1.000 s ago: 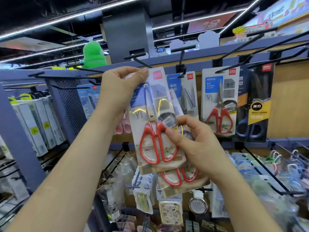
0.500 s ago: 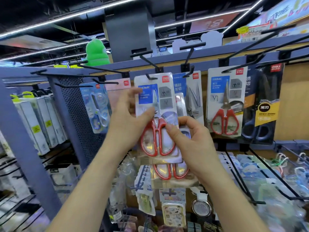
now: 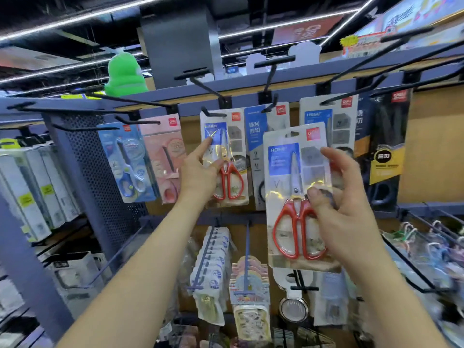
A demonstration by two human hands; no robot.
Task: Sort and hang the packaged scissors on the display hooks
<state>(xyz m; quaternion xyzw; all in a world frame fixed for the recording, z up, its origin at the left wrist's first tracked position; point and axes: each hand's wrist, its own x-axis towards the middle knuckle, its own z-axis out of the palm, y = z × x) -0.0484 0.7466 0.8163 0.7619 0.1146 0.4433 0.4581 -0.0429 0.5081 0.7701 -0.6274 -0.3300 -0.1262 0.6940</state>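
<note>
A packaged pair of red-handled scissors (image 3: 232,156) hangs on a black display hook (image 3: 213,113) at the middle of the top rail. My left hand (image 3: 200,174) touches its left edge, with a straight index finger and the thumb on the front. My right hand (image 3: 344,209) holds a second red-handled scissors pack (image 3: 291,222) lower and to the right, in front of the rack. Its thumb is on the front and its fingers are behind. A similar red pack (image 3: 339,126) hangs behind it on another hook.
Blue (image 3: 125,159) and pink (image 3: 163,156) scissors packs hang at the left, a grey-blue pack (image 3: 258,146) in the middle, and a black one (image 3: 384,151) at the right. Long bare hooks (image 3: 376,79) jut out above. Lower hooks (image 3: 247,247) carry small goods.
The two packs, held together before, are now apart. One hangs on the middle hook under my left hand. My right hand has carried the other to the right.
</note>
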